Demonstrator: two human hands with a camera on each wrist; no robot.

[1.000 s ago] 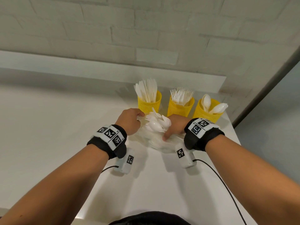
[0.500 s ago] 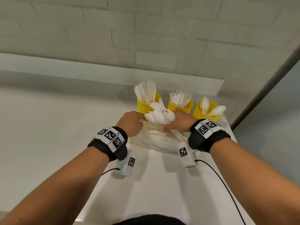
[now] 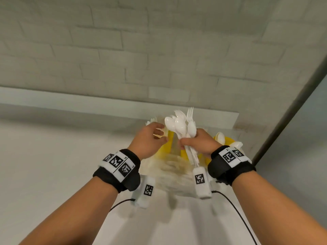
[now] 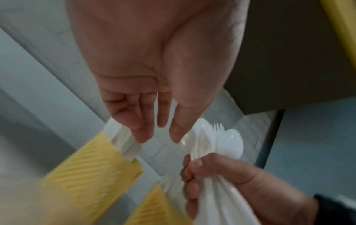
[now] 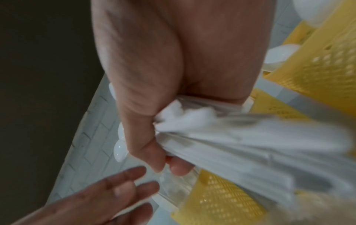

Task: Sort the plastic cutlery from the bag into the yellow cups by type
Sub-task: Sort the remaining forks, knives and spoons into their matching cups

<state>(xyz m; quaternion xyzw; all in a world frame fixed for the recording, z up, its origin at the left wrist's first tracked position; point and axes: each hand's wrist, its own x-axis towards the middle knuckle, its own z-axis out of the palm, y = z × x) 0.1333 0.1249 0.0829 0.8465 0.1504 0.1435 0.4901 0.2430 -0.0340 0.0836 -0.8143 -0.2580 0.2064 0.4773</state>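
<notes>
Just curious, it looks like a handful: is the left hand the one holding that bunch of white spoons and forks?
No, the right hand grips the bunch of cutlery, while the left hand is beside it with relaxed fingers, holding nothing.

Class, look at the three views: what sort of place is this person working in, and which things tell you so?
Probably a plain indoor work or test room: a white table against a pale painted brick wall, three yellow cups set for sorting, and tracking-marker bands on both wrists, including the right hand gripping a bunch of plastic cutlery.
</notes>
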